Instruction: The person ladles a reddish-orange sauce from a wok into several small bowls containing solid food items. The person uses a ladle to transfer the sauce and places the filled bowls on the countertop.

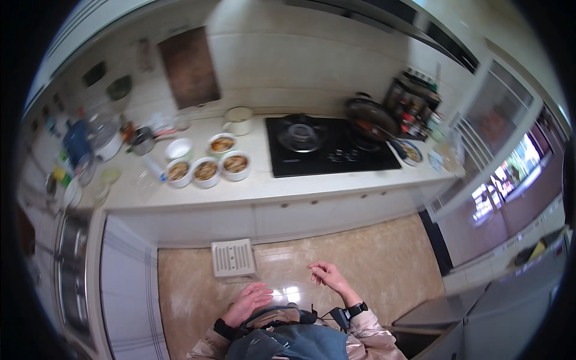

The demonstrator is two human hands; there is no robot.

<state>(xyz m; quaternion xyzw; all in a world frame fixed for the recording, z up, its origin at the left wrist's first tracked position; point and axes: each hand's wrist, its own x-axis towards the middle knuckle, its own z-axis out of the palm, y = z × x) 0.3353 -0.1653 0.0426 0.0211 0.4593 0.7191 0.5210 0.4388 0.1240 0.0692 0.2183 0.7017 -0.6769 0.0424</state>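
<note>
My left hand [249, 302] is in front of my body with nothing in it, its fingers a little apart, near a plastic step stool [233, 258] on the floor. My right hand [328, 275] hangs over the tiled floor, fingers curled loosely, holding nothing that I can see. Beyond both, on the counter, several white bowls of food stand close together, among them a front middle bowl [206, 171] and a right bowl [235, 165]. An empty white bowl [178, 149] is behind them. A wok [370, 120] with a utensil in it rests at the right of the black gas hob [288, 168].
A lidded enamel mug [239, 120] stands behind the bowls. A plate of food [410, 152] and a rack of bottles [411, 108] are right of the hob. The sink [74, 270] is at far left. An open cabinet [418, 335] or appliance edge lies near my right side.
</note>
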